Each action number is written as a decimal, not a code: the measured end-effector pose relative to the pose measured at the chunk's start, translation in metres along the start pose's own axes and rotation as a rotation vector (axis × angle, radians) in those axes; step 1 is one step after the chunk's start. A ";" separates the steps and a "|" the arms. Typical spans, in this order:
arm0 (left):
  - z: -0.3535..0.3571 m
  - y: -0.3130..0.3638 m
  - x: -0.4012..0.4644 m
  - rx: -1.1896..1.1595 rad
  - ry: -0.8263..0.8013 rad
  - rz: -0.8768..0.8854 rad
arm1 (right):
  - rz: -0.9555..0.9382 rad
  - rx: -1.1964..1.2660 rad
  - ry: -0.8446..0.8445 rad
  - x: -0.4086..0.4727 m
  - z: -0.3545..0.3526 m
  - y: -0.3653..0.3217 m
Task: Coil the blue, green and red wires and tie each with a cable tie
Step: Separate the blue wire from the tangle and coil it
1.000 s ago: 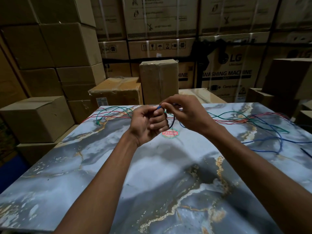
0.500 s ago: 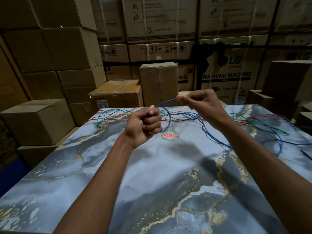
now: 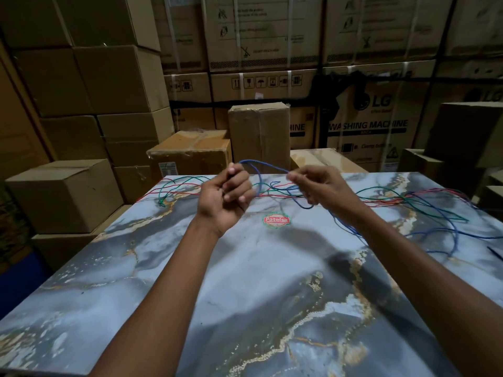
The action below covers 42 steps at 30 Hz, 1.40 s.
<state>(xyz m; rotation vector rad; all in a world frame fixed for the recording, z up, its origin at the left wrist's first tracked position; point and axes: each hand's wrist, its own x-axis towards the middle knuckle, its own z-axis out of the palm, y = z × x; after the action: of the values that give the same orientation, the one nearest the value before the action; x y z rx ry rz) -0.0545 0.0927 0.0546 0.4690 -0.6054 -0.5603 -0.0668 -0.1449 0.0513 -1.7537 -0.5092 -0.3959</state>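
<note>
— Three wires listed on the bench?

— Yes. Red wire and green wire lay slack along the far edge, tangled together at the right. Blue wire arched between the two hands, raised above the bench, then trailed off under the right forearm to loops at the right.

— Hands?

— Left hand, fingers curled round the blue wire's end. Right hand, fingertips pinching the same wire further along. Both forearms crossed the bench and covered parts of all three wires.

— Other items?

— One round red-and-green sticker between the hands, lettering blurred. One thin dark object at the right edge, cut off, not identifiable.

— Surface and room?

— Bench top: glossy grey marble pattern with gold veins. Stacked cardboard cartons behind and to the left; one washing machine carton. Lighting dim.
</note>
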 end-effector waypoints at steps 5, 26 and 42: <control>-0.024 0.017 -0.003 -0.142 0.259 0.244 | 0.050 -0.012 -0.127 -0.001 0.000 0.015; -0.008 0.004 0.000 1.147 0.430 0.247 | -0.541 -0.855 -0.237 -0.012 0.068 -0.045; 0.017 0.015 -0.012 0.460 0.183 -0.093 | -0.081 -0.537 0.027 0.013 -0.002 -0.060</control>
<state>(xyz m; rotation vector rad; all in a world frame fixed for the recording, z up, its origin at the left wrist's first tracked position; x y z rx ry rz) -0.0685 0.1075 0.0700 0.9758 -0.5375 -0.4577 -0.0875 -0.1331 0.1081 -2.2436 -0.4832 -0.6572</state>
